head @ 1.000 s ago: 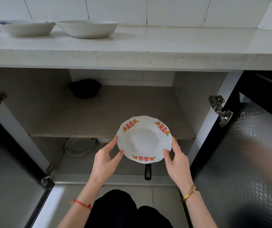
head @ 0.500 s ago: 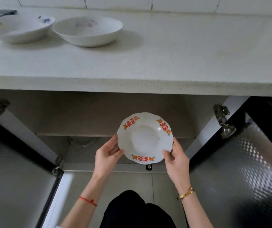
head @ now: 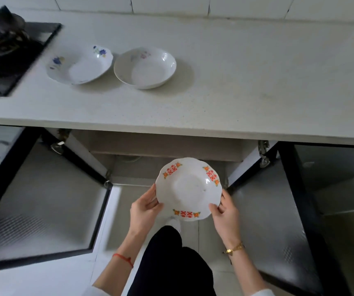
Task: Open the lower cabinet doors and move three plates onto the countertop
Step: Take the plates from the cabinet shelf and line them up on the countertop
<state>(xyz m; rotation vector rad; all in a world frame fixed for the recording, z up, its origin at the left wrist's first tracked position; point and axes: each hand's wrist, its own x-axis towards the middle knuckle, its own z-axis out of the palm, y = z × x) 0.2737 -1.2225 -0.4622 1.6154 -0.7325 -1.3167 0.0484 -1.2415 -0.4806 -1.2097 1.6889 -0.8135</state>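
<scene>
Head view: your left hand point(head: 145, 207) and right hand point(head: 225, 212), forearms raised and well apart, grip opposite rims of the scalloped white plate point(head: 189, 189), printed with red double-happiness characters, held below the countertop point(head: 236, 92) edge between the open cabinet doors point(head: 43, 199).

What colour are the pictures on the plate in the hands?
Red and orange designs on the white held plate, seen best in the head view.
</scene>
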